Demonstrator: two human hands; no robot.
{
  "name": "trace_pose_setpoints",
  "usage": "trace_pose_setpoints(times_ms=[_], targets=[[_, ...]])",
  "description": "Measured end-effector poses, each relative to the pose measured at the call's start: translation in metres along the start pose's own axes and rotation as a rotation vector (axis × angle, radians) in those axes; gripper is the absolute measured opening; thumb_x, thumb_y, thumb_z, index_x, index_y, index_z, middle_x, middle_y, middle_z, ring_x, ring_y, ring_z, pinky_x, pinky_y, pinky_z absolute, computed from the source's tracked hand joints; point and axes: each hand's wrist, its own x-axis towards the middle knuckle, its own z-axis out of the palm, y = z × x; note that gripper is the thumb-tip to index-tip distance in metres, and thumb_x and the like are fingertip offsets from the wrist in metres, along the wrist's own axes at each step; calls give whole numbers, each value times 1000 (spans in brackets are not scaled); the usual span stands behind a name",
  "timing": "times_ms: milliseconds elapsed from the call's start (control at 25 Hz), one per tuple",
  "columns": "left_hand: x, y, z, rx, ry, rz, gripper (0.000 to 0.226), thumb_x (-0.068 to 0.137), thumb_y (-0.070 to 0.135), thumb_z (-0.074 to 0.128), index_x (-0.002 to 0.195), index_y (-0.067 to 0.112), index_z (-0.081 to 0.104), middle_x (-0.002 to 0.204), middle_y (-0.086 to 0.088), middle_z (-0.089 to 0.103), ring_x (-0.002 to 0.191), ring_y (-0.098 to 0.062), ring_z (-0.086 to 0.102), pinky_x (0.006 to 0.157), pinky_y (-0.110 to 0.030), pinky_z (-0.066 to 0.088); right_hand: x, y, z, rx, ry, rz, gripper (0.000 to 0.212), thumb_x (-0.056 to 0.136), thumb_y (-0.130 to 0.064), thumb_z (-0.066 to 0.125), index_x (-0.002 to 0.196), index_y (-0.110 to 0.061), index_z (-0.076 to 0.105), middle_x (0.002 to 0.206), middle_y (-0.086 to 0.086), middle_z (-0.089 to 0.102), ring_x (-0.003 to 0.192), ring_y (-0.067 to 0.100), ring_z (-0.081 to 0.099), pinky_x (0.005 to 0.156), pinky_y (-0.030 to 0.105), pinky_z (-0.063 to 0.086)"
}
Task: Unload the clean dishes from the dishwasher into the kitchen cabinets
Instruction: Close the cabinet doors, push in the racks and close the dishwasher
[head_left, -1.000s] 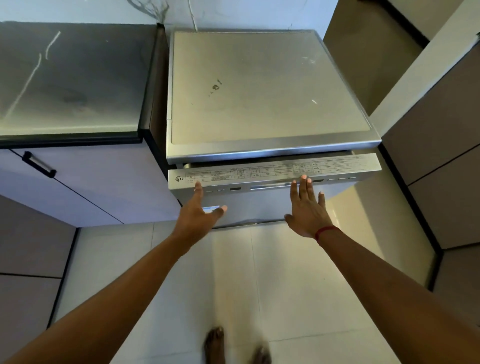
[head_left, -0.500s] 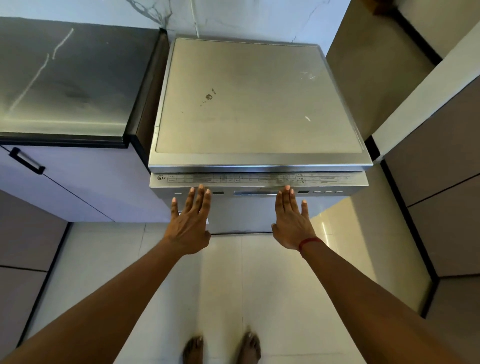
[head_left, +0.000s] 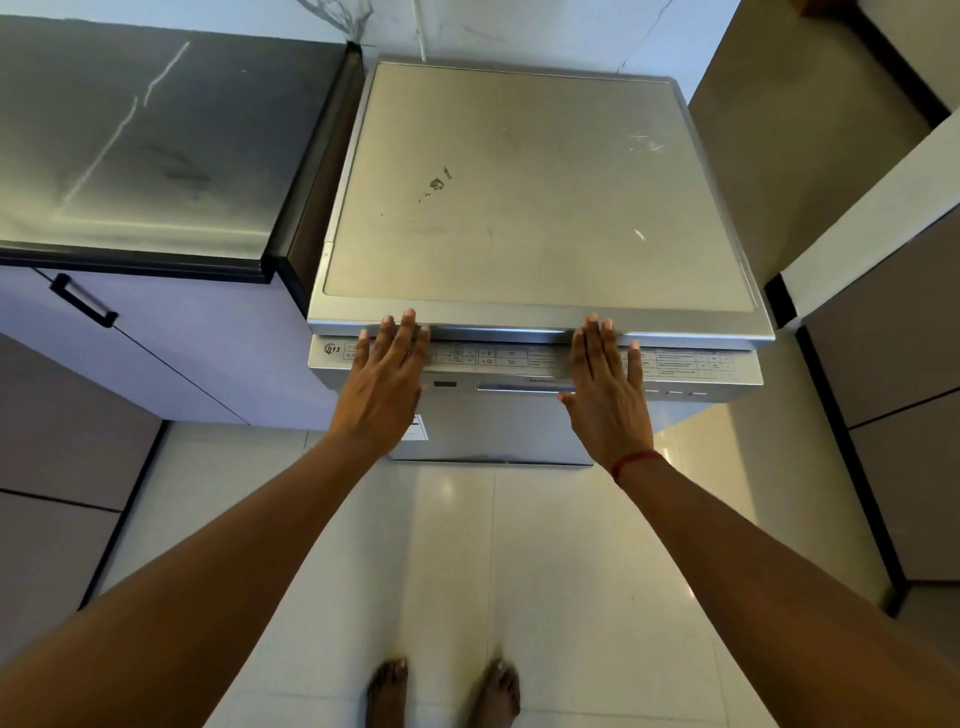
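left hand (head_left: 382, 387), right hand (head_left: 608, 400), flat against dishwasher (head_left: 535, 208) door

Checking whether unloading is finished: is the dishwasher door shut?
Shut: the dishwasher door sits against the top, no gap showing.

Both forearms were bare, with no sleeves showing. A thin red thread bracelet (head_left: 636, 460) circled the wrist of the right hand (head_left: 605, 395). The left hand (head_left: 382, 387) wore nothing, and both feet (head_left: 441, 693) were bare.
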Motion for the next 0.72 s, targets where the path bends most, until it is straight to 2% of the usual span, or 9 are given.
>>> trace_pose_setpoints(times_ms=[160, 280, 520, 720], targets=[[17, 5, 0, 84, -135, 24, 84, 96, 30, 56, 153, 8, -2, 161, -16, -6, 147, -37, -5, 120, -52, 3, 16, 7, 6, -22, -79, -103, 99, 79, -30, 78, 147, 5, 15, 155, 26, 21, 145, 40, 20, 117, 51, 21], [22, 6, 3, 108, -115, 2, 90, 93, 32, 59, 153, 7, -3, 161, -16, -4, 148, -36, -4, 120, -52, 2, 21, 10, 6, -9, -28, -117, 95, 78, -23, 79, 147, 6, 22, 153, 27, 27, 142, 42, 27, 116, 51, 23], [26, 11, 10, 69, -28, -64, 84, 91, 22, 62, 153, 4, 9, 161, -16, 8, 148, -35, 7, 120, -47, 6, 29, 10, 7, 19, 17, -88, 88, 75, -19, 81, 145, 3, 32, 145, 25, 39, 136, 41, 37, 115, 53, 25], [36, 6, 10, 43, 39, -35, 71, 84, 11, 72, 143, -4, 36, 148, -25, 37, 138, -40, 35, 115, -44, 22, 33, 9, 12, 48, 98, -62, 78, 73, -11, 82, 139, 3, 43, 137, 22, 48, 129, 39, 45, 114, 52, 30]])
